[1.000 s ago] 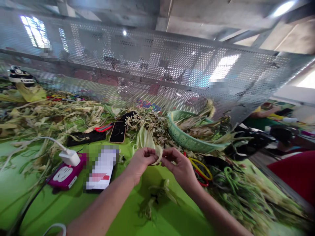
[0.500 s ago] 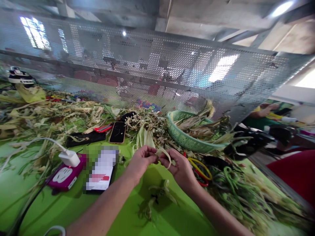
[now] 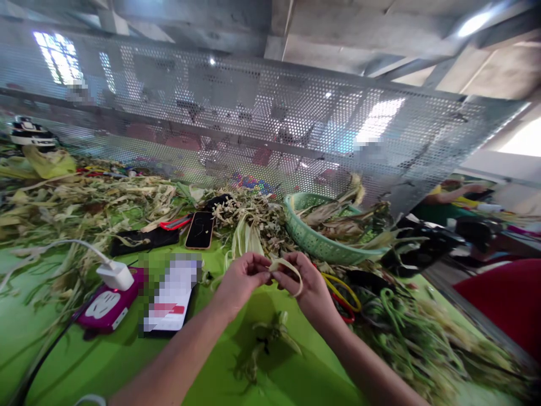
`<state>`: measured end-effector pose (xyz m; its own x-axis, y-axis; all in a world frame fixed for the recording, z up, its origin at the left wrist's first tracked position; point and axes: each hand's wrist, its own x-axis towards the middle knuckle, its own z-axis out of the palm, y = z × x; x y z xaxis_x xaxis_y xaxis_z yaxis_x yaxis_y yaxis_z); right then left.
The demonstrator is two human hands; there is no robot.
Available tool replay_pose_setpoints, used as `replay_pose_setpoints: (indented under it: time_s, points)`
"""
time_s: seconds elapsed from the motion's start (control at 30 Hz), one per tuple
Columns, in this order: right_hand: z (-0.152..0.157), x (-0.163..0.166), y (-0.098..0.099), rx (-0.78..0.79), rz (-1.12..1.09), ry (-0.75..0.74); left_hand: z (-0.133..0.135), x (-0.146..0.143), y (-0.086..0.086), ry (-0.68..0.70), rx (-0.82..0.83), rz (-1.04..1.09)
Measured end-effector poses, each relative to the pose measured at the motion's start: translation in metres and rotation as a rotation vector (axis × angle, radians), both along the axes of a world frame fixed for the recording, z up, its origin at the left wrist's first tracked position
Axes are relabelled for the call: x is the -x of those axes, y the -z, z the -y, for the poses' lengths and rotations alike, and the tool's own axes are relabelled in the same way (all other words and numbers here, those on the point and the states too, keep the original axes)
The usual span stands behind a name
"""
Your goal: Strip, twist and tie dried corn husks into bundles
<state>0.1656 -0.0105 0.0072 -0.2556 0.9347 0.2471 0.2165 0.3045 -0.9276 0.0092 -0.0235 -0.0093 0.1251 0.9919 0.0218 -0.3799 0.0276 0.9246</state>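
Both hands meet above the green table (image 3: pixel 51 361), pinching one pale husk strip (image 3: pixel 291 269) that curls in a loop between them. My left hand (image 3: pixel 240 279) grips its left end with closed fingers. My right hand (image 3: pixel 306 285) holds the other end, the loop lying over its fingers. A small bundle of husk scraps (image 3: pixel 268 338) lies on the table just below the hands. More pale husk leaves (image 3: pixel 247 237) stand right behind the hands.
A green plastic basket (image 3: pixel 316 242) of dried husks sits behind the right hand. Red and yellow rings (image 3: pixel 344 293) lie beside it. Phones (image 3: pixel 200 229), a pink power strip (image 3: pixel 107 304) with a white plug and husk piles cover the left. A perforated metal screen (image 3: pixel 262 124) closes the back.
The husk strip has been drawn out from a tight curl into a wider loop over my right hand. Both hands stay at the same spot.
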Motion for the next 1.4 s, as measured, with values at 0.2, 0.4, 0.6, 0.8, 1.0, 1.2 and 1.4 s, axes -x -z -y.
replay_pose_setpoints:
  time_s: [0.2,0.4,0.6,0.8,1.0,1.2,1.4]
  points:
    - [-0.0026,-0.0026,0.0013,-0.015,0.105,0.040,0.0008,0.0011,-0.0002,0.010,0.026,-0.055]
    - [-0.0005,0.0000,-0.0014,0.119,0.026,-0.025,0.0026,0.0028,0.0005,0.082,-0.013,-0.183]
    - [-0.0034,-0.0047,-0.0008,0.013,0.105,0.000,0.0001,0.0026,0.0034,0.057,0.018,-0.121]
    - [-0.0002,-0.0073,-0.0052,-0.330,0.252,0.017,-0.0024,0.0012,0.0085,0.052,0.122,0.021]
    - [0.0005,-0.0061,-0.0050,-0.374,0.337,-0.022,-0.0003,0.0000,0.0055,0.083,0.138,0.077]
    - [-0.0024,-0.0077,-0.0021,-0.361,0.421,-0.022,0.0000,-0.0006,0.0014,0.080,0.128,0.059]
    - [-0.0035,-0.0062,0.0036,-0.339,0.420,0.032,-0.0006,-0.0010,0.0046,0.060,0.014,-0.066]
